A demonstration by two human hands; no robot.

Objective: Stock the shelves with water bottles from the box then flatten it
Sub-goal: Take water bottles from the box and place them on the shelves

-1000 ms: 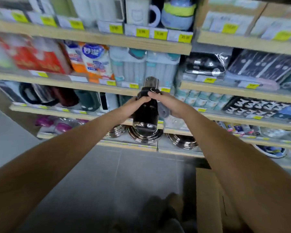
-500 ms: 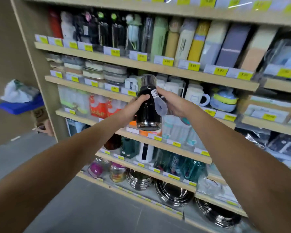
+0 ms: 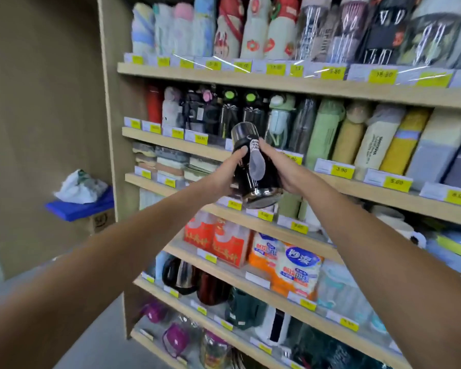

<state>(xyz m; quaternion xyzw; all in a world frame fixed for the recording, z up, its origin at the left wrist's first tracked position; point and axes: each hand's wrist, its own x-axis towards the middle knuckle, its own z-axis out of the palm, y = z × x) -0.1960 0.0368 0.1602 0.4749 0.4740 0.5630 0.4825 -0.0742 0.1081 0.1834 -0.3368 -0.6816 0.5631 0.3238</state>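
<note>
The view has swung up the shelving (image 3: 277, 85). A second ago it took in the low shelves, the floor and a cardboard flap at the near right; half a second ago it was mid-height; now it reaches the upper shelves, and the box is out of sight. What fills the middle is the row of shelved bottles (image 3: 250, 113), second shelf from the top, with more wrapped bottles above.

Both arms have risen with the view. The left hand (image 3: 221, 177) wraps the left side of the black water bottle (image 3: 264, 182), fingers curled round its body. The right hand (image 3: 285, 169) grips the right side, thumb up by the neck. Neither has let go across the three frames.

The black water bottle is in the air in front of the shelves, just below that row and touching none of it, tilted with its cap far and its shiny base near. Earlier it hung upright. Its grey strap (image 3: 257, 165) lies down the front.

I judge this a carry towards a slot among the black bottles, with placing not yet done.
</note>
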